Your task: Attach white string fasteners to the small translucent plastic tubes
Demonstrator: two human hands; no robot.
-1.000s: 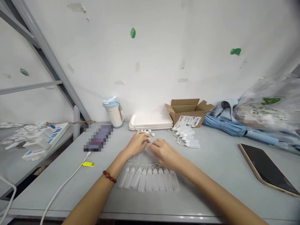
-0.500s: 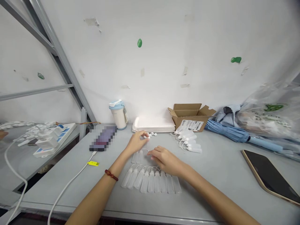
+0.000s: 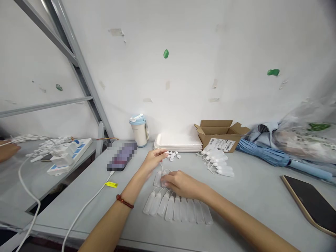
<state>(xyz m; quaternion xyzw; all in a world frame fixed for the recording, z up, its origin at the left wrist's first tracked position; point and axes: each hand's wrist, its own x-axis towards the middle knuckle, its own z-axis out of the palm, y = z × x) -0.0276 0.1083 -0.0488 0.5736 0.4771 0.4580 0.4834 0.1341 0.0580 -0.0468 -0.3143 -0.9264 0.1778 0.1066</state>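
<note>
My left hand is closed in a pinch, with a small white cap at its fingertips. Just beyond lie several loose white caps. My right hand has its fingers closed around a small translucent squeeze bottle, mostly hidden by them. Beside that stands out another bottle, lying flat with a thin white loop. Nearer me, several translucent bottles with looped strings lie side by side in a row, some tops covered by my right hand.
At the back are a lidded cup, a stack of white envelopes, an open cardboard box and a pile of bottles. A folded umbrella and phone lie right. Left are a cabled phone and another person's hand.
My right hand has moved left and down onto a bottle. My left hand has drawn slightly back from the caps, showing more of them. The view has shifted a little.
</note>
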